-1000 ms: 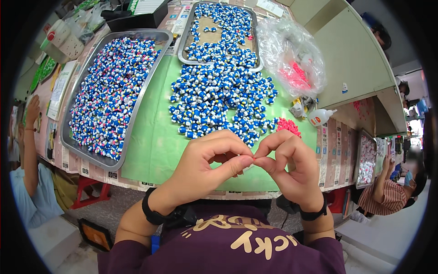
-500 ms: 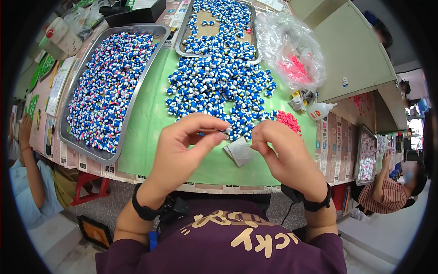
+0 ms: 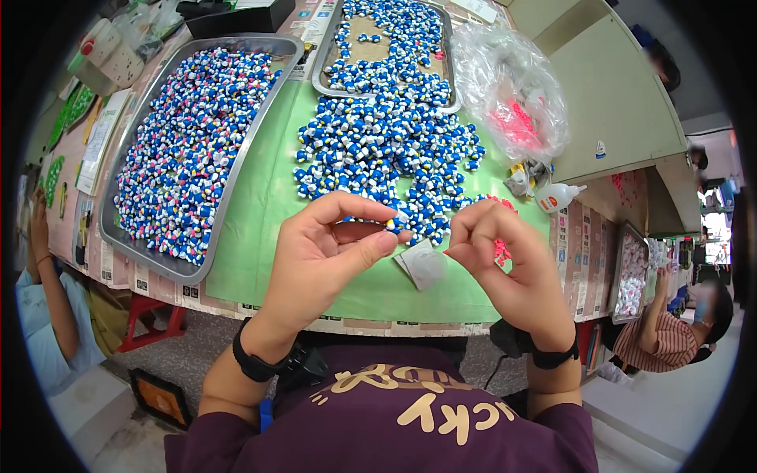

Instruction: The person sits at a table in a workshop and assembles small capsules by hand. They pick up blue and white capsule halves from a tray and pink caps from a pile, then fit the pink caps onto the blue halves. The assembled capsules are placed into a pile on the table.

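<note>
My left hand (image 3: 327, 244) pinches a small blue-and-white figure with a bit of yellow (image 3: 392, 224) between thumb and forefinger. To its right, my right hand (image 3: 512, 256) has its fingertips closed on a tiny pink piece (image 3: 448, 252), of which only a speck shows. A grey-white square pad (image 3: 423, 266) lies on the green mat between the hands. Just beyond them spreads a large pile of similar blue-and-white figures (image 3: 386, 154). Pink pieces (image 3: 502, 251) are heaped partly behind my right hand.
A metal tray (image 3: 223, 197) of figures with pink bits stands at left, another tray (image 3: 315, 75) at the back. On the right are a clear plastic bag (image 3: 493, 71), a white squeeze bottle (image 3: 558, 197) and a beige cabinet (image 3: 623, 87). Other people sit at both sides.
My right hand has moved a little right, away from the left, and a pink speck now shows at its fingertips. The figure in my left hand is more exposed.
</note>
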`<state>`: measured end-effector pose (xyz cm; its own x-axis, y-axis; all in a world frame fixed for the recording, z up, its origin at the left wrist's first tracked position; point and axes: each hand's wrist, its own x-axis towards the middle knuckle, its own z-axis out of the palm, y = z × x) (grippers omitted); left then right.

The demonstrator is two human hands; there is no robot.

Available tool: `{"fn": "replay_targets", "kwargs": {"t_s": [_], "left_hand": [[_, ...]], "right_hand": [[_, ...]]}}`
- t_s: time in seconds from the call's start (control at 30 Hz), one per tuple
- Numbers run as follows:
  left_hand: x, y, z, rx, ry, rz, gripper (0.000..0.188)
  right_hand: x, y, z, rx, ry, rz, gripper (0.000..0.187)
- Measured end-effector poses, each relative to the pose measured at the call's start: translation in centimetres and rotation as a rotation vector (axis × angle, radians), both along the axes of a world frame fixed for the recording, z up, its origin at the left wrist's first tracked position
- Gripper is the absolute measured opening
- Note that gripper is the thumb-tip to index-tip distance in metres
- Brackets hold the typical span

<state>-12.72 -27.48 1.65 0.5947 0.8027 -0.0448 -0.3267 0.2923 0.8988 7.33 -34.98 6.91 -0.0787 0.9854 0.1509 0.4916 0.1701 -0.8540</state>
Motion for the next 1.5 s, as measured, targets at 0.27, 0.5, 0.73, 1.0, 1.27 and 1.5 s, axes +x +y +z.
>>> {"fn": "replay_targets", "kwargs": {"t_s": [0.27,0.5,0.73,1.0,1.27,1.5], "left_hand": [[1.8,-1.1,0.7,0.104,-0.085,0.030,0.022],[2.3,-2.0,1.0,0.444,0.074,0.167,0.022],[0.9,-0.6,0.8,0.858,0.212,0.213,0.020],[-10.4,4.0,-1.2,0.825,0.525,0.730,0.016],[-8.2,3.3,0.3,0.758,0.873,0.652,0.015],[-0.1,0.1,-1.5,1.067,0.744,-0.029,0.018]], "right_hand": [[-2.0,-0.1,-0.1,0.215,0.193,-0.133,0.025],[-2.1,-0.3,-0.8,0.289,-0.070,-0.169,0.023],[-0.9,0.5,-1.2,0.203,-0.033,-0.106,0.030],[6.3,-1.1,-3.9,-0.020,-0.244,-0.279,0.015],[5.6,-0.5,-5.1,-0.039,-0.597,-0.174,0.012],[5.1,-0.7,-5.5,-0.017,-0.810,-0.171,0.009]]}}
